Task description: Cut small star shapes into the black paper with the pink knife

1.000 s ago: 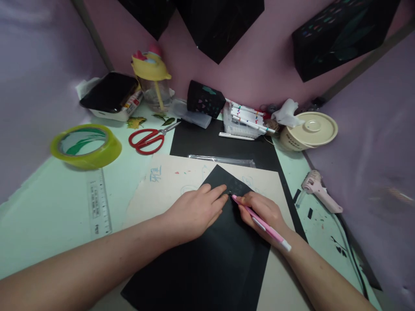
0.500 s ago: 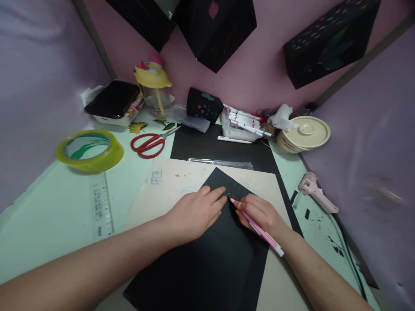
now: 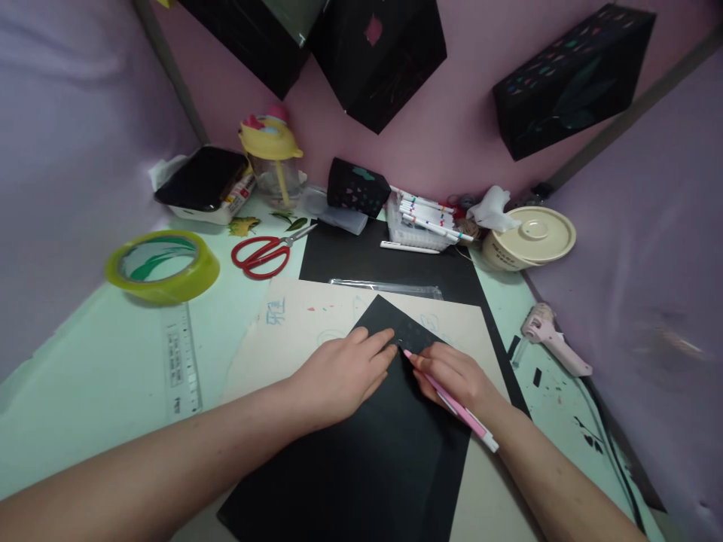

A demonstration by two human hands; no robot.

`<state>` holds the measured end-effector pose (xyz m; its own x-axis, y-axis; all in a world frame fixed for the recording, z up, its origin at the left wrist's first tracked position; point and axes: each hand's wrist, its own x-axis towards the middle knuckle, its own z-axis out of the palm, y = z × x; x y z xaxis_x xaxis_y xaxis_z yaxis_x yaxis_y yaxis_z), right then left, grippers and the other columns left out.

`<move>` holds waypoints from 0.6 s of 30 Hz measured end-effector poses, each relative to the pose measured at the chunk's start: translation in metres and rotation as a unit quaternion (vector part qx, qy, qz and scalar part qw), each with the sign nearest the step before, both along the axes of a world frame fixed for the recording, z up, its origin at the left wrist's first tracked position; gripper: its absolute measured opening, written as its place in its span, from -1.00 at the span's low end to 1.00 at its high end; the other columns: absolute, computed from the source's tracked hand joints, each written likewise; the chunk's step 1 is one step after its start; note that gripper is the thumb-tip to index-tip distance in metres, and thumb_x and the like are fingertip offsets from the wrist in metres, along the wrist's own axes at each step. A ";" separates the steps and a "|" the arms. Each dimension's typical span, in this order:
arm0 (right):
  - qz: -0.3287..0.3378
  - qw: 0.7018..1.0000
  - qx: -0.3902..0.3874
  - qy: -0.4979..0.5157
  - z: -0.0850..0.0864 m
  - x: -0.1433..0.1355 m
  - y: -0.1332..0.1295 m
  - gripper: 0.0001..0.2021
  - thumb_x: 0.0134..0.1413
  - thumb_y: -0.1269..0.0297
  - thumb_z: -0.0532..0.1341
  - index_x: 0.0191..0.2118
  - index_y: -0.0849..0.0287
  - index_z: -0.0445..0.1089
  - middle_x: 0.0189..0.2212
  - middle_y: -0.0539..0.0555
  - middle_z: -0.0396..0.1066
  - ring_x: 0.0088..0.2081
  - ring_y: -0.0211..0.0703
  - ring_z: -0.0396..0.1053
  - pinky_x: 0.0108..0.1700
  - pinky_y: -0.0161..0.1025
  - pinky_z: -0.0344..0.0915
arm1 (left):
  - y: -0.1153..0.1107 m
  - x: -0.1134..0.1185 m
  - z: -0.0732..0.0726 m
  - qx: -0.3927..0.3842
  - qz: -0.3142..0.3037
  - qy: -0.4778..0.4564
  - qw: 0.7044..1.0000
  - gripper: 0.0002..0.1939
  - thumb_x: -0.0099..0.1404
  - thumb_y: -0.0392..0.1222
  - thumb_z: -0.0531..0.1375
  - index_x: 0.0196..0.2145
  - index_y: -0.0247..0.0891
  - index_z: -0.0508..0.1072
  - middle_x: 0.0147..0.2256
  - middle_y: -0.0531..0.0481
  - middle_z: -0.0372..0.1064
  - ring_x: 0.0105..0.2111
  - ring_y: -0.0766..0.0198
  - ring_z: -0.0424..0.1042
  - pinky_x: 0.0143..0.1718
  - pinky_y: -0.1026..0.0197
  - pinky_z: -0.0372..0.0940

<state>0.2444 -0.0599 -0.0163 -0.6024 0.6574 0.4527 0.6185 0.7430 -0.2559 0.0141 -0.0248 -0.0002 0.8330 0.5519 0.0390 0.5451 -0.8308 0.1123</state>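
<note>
My left hand (image 3: 353, 375) lies flat on a black sheet of paper (image 3: 389, 459), fingers stretched toward its upper corner. Between the fingers of my right hand (image 3: 452, 376) is a slim pink-and-white pen-shaped tool (image 3: 466, 414). Its tip meets the sheet just right of my left fingertips; it is too small to tell a nib from a blade. Faint small marks show on the black paper around the tip. Under the black sheet lies a cream board (image 3: 254, 354) with blue writing, partly covered by my left arm.
Left are a yellow tape roll (image 3: 200, 275), clear ruler (image 3: 184, 369) and red-handled scissors (image 3: 260, 257). Behind are a drinking cup (image 3: 274, 162), a black box (image 3: 358, 188) and white markers (image 3: 426, 218). Right are a lidded bowl (image 3: 528, 237) and pink glue gun (image 3: 556, 342). Black boxes (image 3: 378, 68) hang above.
The view has shifted slightly, so everything sits a little lower and farther right. Both hands keep nearly the same place on the black sheet, and the tool's tip has barely moved.
</note>
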 end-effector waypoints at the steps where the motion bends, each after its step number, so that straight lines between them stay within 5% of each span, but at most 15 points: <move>1: 0.000 1.000 -0.002 0.000 -0.001 0.000 0.000 -0.79 0.17 0.56 0.14 -0.09 0.23 0.31 -0.42 0.10 0.38 -0.39 -0.20 0.32 -0.36 -0.25 0.33 | 0.000 0.000 0.000 -0.001 0.000 0.000 1.000 -0.61 0.45 -0.17 -0.06 0.16 -0.23 0.30 0.23 -0.04 0.16 -0.08 0.11 0.32 -0.26 0.14 0.33; 18: -0.011 0.999 -0.022 -0.028 0.004 -0.004 -0.002 -0.84 0.22 0.49 0.12 -0.11 0.20 0.34 -0.35 0.14 0.43 -0.34 -0.16 0.37 -0.34 -0.24 0.34 | 0.000 0.000 -0.001 0.011 -0.005 -0.001 1.000 -0.62 0.45 -0.19 -0.06 0.13 -0.25 0.33 0.22 -0.07 0.17 -0.08 0.12 0.32 -0.25 0.16 0.31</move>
<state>0.2403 -0.0615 -0.0119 -0.6117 0.6886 0.3894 0.6483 0.7184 -0.2521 0.0140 -0.0245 -0.0007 0.8387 0.5420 0.0528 0.5360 -0.8387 0.0960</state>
